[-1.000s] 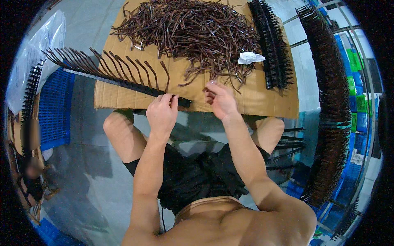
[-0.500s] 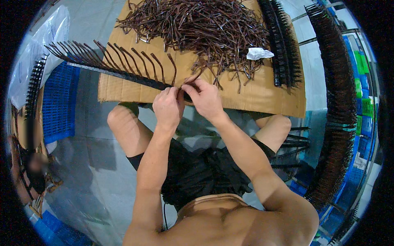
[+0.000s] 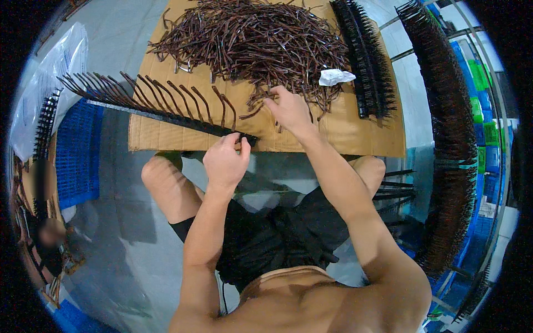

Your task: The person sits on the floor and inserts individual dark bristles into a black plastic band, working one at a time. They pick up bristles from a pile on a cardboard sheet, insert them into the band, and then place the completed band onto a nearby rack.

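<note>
A long black bar rack [image 3: 183, 120] lies slanted over the near left part of a cardboard sheet [image 3: 355, 136]. Thin brown pieces with bent ends, like eyeglass temples [image 3: 179, 100], stand in a row along it. My left hand [image 3: 226, 162] pinches the rack close to its right end. A big loose heap of the same brown temples [image 3: 255, 41] covers the far middle of the cardboard. At the heap's near edge is my right hand [image 3: 293, 114], thumb and fingers apart around some loose temples. Whether it touches one is hard to make out.
Right of the heap lie filled black racks [image 3: 369, 66] and a crumpled white paper [image 3: 336, 77]. A long line of filled racks [image 3: 449, 150] stands further right. A blue basket [image 3: 78, 158] and a clear plastic bag [image 3: 50, 100] are at left. My knees flank the cardboard.
My right hand has left the rack's right end and moved away and right to the heap's edge. Another temple now stands near that end. My left hand stays on the rack.
</note>
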`<state>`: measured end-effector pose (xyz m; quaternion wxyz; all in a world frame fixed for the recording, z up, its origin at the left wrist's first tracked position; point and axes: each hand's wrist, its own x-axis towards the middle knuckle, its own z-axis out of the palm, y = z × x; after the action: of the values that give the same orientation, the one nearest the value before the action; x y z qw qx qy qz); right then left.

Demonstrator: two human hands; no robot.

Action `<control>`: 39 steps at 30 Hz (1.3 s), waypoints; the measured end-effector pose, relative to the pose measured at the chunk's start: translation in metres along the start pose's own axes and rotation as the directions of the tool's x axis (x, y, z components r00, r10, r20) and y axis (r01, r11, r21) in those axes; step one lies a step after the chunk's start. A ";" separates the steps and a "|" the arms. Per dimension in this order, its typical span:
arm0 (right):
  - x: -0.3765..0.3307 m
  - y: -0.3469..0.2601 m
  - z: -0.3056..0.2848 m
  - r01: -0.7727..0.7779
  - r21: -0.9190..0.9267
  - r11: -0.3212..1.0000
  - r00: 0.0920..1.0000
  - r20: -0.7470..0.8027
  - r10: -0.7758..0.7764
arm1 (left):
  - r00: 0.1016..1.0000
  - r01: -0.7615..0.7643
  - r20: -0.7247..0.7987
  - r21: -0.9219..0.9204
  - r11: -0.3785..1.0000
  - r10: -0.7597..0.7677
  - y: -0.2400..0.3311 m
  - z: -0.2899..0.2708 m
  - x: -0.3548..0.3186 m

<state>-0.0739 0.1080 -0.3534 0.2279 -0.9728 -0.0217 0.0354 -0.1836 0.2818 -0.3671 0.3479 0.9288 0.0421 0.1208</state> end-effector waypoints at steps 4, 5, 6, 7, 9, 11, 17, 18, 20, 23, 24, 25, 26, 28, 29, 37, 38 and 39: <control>0.001 -0.007 0.015 -0.024 0.122 0.992 1.000 0.016 0.022 | 0.999 -0.036 0.031 0.080 0.996 0.034 0.001 0.007 -0.002; -0.004 -0.011 0.014 -0.071 0.244 0.967 0.997 0.052 0.060 | 0.998 -0.054 0.040 0.104 0.993 0.050 0.001 0.007 -0.002; -0.007 -0.012 0.015 -0.147 0.458 0.877 0.986 0.143 0.091 | 0.997 -0.063 0.053 0.111 0.992 0.058 0.000 0.006 0.001; -0.016 -0.018 0.015 -0.178 0.575 0.799 0.980 0.178 0.090 | 0.996 -0.086 0.020 0.086 0.993 0.084 -0.002 0.007 0.000; -0.035 -0.033 0.006 -0.239 0.764 0.600 0.967 0.241 0.077 | 0.989 -0.134 -0.055 0.033 0.990 0.136 -0.007 0.011 -0.001; -0.051 -0.033 0.007 -0.170 0.838 0.519 0.983 0.182 0.028 | 0.974 -0.199 -0.108 0.023 0.980 0.200 -0.006 0.013 0.000; -0.070 -0.035 0.033 0.113 0.889 0.444 0.993 -0.120 -0.013 | 0.964 -0.239 -0.113 0.035 0.970 0.242 -0.007 0.015 0.001; -0.072 -0.033 0.037 0.109 0.860 0.499 0.993 -0.113 -0.023 | 0.964 -0.237 -0.111 0.047 0.970 0.241 -0.008 0.015 0.001; -0.073 -0.029 0.040 0.105 0.789 0.605 0.994 -0.102 -0.040 | 0.963 -0.240 -0.118 0.049 0.970 0.244 -0.006 0.016 0.002; -0.078 -0.035 0.031 0.140 0.729 0.670 0.990 -0.118 -0.079 | 0.962 -0.237 -0.127 0.040 0.971 0.240 -0.005 0.017 0.002; -0.080 -0.036 0.029 0.223 0.619 0.753 0.974 -0.159 -0.158 | 0.965 -0.229 -0.118 0.049 0.972 0.233 -0.007 0.018 0.002; -0.081 -0.037 0.027 0.304 0.491 0.816 0.952 -0.191 -0.239 | 0.967 -0.225 -0.108 0.053 0.973 0.229 -0.008 0.019 0.002; -0.082 -0.038 0.024 0.378 0.351 0.857 0.924 -0.209 -0.321 | 0.973 -0.203 -0.095 0.088 0.975 0.211 -0.011 0.022 0.000; -0.076 -0.038 0.012 0.317 0.397 0.861 0.941 -0.021 -0.337 | 0.982 -0.160 -0.075 0.159 0.974 0.173 -0.014 0.026 -0.003; -0.069 -0.036 0.006 0.284 0.413 0.866 0.937 0.071 -0.341 | 0.984 -0.157 -0.069 0.135 0.978 0.167 -0.010 0.023 -0.001; -0.008 0.037 -0.001 0.496 -0.155 0.854 0.853 -0.097 -0.513 | 0.995 -0.104 -0.001 -0.056 0.993 0.104 0.007 0.011 -0.009; -0.012 0.039 0.003 0.469 -0.141 0.872 0.877 -0.040 -0.479 | 0.994 -0.105 0.025 -0.040 0.994 0.106 0.010 0.013 -0.008; -0.016 0.042 0.005 0.440 -0.129 0.889 0.897 0.017 -0.442 | 0.993 -0.107 0.050 -0.025 0.994 0.108 0.011 0.015 -0.008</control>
<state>-0.0889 0.0716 -0.3757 0.1664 -0.9554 -0.2428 -0.0250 -0.1873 0.2626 -0.3721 0.3523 0.9285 -0.0183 0.1158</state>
